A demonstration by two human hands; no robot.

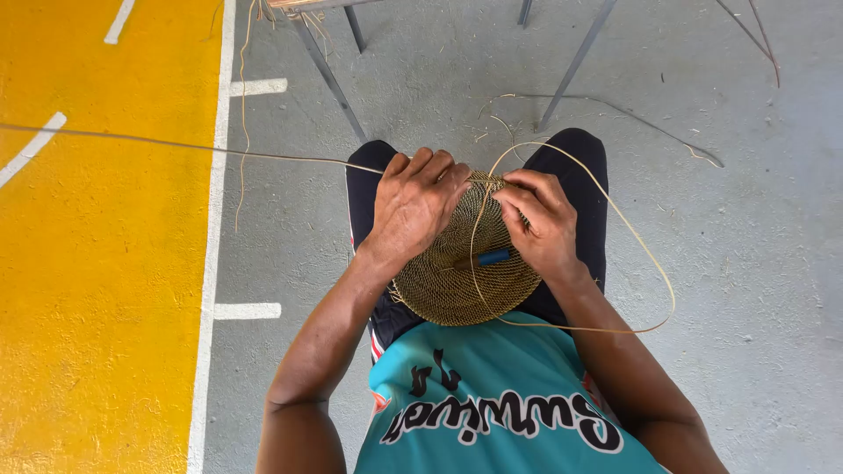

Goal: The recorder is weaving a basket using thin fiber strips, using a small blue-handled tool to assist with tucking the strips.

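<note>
- Grey concrete floor (746,263), yellow painted zone (97,263) on one side, metal legs (329,79) ahead.
- Head view: woven disc (457,281) rests on the lap.
- Left hand (413,206) closed over the disc's far rim, pinning a long strand (176,147).
- Right hand (544,224) pinches the looped strand (632,241) at the rim — stitching appears in hand.
- Blue-handled tool (487,258) lies on the disc; tightening calls for steady tension.

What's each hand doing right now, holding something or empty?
Left hand: closed, gripping the rim of the round woven disc and a long thin strand.
Right hand: closed, pinching the looping weaving strand at the disc's edge.
</note>
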